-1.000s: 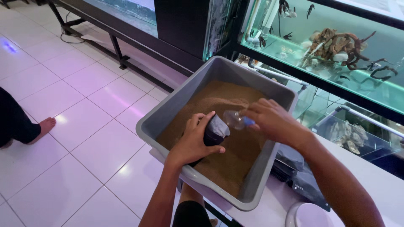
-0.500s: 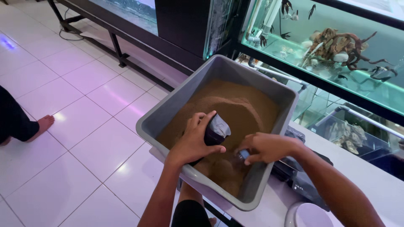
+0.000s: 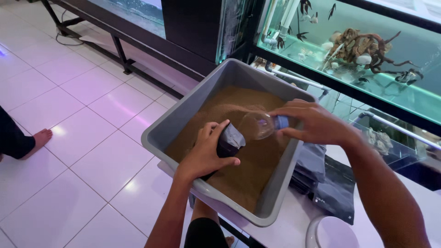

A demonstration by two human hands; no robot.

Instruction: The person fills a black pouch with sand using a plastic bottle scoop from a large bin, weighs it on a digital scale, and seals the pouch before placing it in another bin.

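A grey plastic tub (image 3: 183, 115) holds brown sand-like grains (image 3: 250, 170). My left hand (image 3: 204, 154) grips a small dark pouch (image 3: 228, 141) with its mouth held open over the grains. My right hand (image 3: 314, 124) holds a clear cut-off bottle scoop (image 3: 257, 125) by its blue-capped neck, the wide end pointing at the pouch mouth and almost touching it.
The tub rests on a white table (image 3: 294, 229) beside a stack of dark pouches (image 3: 326, 183) and a round white lid (image 3: 333, 232). Lit aquariums (image 3: 367, 50) stand behind. Another person's bare foot (image 3: 39, 140) is on the tiled floor at the left.
My right hand dipped the scoop down into the grains near the tub's front, then lifted it back up to the pouch mouth. My left hand kept the pouch in place.
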